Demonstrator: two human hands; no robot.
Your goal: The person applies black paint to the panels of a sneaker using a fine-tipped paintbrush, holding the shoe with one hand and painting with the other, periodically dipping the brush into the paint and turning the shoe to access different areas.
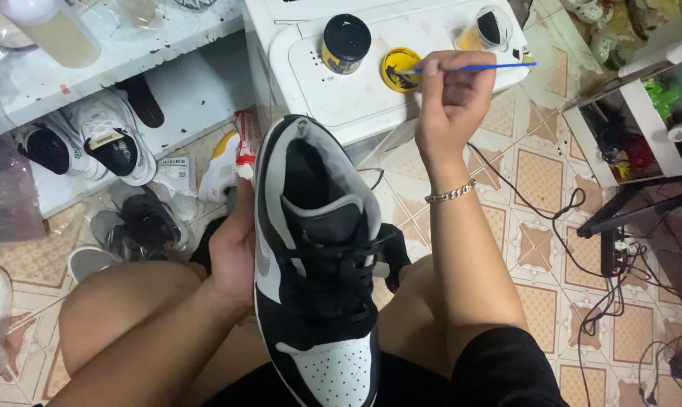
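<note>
Two bare hands are at work over one black, white and grey sneaker (318, 256), which lies across the person's lap in the centre of the frame, toe toward the bottom edge and heel pointing up. The left hand (234, 252) clasps the sneaker's side at centre left, fingers hidden behind the shoe. The right hand (450, 102), upper centre, pinches one thin blue brush (476, 68) between its fingertips; the brush tip sits in one yellow lid (400, 69) that lies open on the white appliance top (371, 105). A chain bracelet (451, 193) circles the right wrist.

Two paint jars stand on that top: one with a black cap and a yellow band label (344, 44) just left of the lid, and one clear jar (485, 29) holding yellowish and black contents at upper right.

At upper left, a white shelf (167, 90) holds one pair of white sneakers (84, 139) with black insides. Below it, on the patterned tile floor (537, 181), lie a red-and-white packet (246, 143), a small white label-like slip (176, 173) and a yellow-and-white shoe (220, 169). Black cables (582, 218) trail at the right.
</note>
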